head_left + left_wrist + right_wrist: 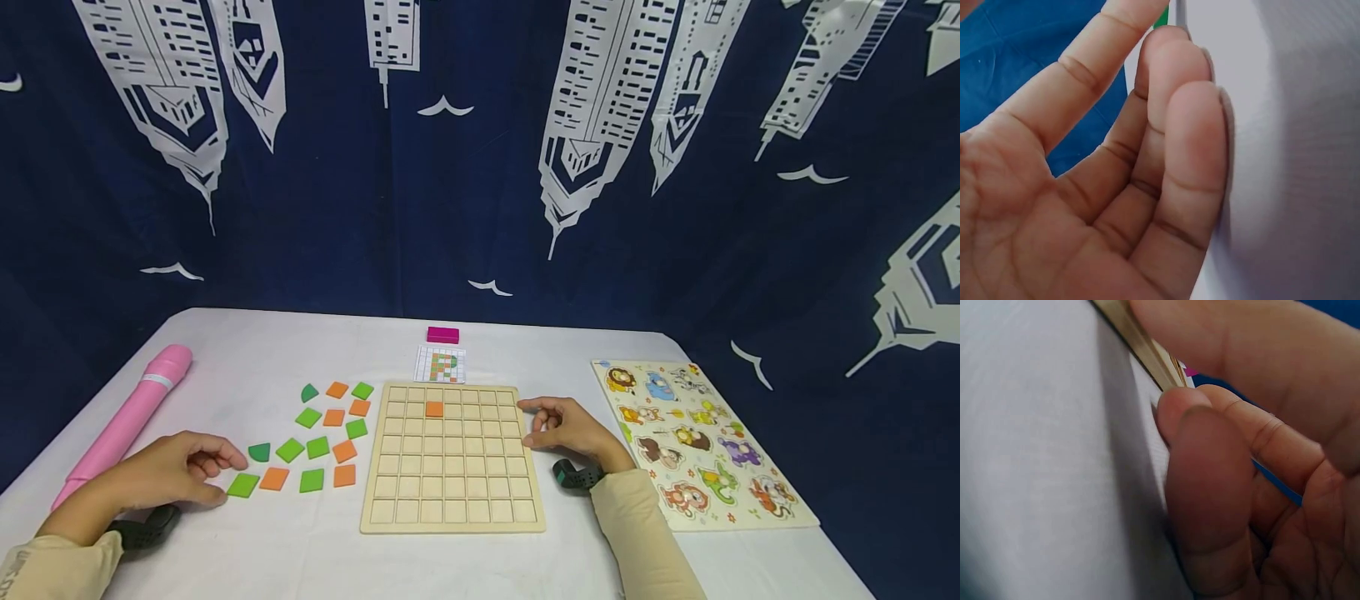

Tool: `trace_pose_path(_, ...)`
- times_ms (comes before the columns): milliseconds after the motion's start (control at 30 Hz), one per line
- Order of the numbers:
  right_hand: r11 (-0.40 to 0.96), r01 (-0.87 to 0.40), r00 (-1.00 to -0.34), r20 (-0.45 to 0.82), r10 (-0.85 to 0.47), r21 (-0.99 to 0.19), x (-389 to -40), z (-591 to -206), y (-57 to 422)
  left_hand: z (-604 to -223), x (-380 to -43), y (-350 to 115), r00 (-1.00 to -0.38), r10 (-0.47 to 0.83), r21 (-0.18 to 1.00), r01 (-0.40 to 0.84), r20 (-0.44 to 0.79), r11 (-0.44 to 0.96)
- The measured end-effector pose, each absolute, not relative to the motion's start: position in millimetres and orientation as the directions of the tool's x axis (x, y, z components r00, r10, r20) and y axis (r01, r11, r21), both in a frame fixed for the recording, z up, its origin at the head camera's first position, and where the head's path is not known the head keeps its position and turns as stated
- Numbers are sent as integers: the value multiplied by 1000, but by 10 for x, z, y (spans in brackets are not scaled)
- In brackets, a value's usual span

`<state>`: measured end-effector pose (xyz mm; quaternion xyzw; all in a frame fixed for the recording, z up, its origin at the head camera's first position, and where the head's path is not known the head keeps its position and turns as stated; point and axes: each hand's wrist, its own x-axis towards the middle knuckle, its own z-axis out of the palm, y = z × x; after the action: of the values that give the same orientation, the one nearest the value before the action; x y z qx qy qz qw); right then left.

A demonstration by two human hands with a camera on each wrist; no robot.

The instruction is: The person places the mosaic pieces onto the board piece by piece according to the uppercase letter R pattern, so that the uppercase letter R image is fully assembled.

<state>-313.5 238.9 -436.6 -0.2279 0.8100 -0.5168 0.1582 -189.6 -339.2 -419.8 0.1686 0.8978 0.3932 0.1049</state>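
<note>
A square wooden grid board [455, 505] lies mid-table, with one orange tile [434, 409] in a cell near its top. My right hand [572, 431] is at the board's right side, fingertips and thumb against the edge; the right wrist view shows the thumb [1191, 331] over that edge. On the left, my left hand [168, 468] rests on the cloth with loosely bent fingers, index finger and thumb just short of a green square tile [243, 485]. Nothing shows inside its palm [1029, 219]. Several green and orange tiles, such as an orange one [273, 478], lie between that hand and the board.
Beyond the board lie a pattern card [441, 365] and a magenta block [443, 335]. A pink tube-like object [123, 421] lies along the left side. An animal picture board [693, 450] lies at the right, close to my right forearm. A dark blue curtain [337, 208] hangs behind the table.
</note>
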Motion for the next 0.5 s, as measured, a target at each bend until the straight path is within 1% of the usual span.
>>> trace_pose_path(333, 356, -212, -843, -15, -538, -910, -3124, -4354, 2388, -4225, -1905, -3396, -922, 386, 714, 244, -39, 656)
trace_pose_path(500, 348, -213, -841, -10, -541, -913, -3120, -4347, 2389, -4251, -1921, -3427, -915, 403, 718, 268, -19, 642)
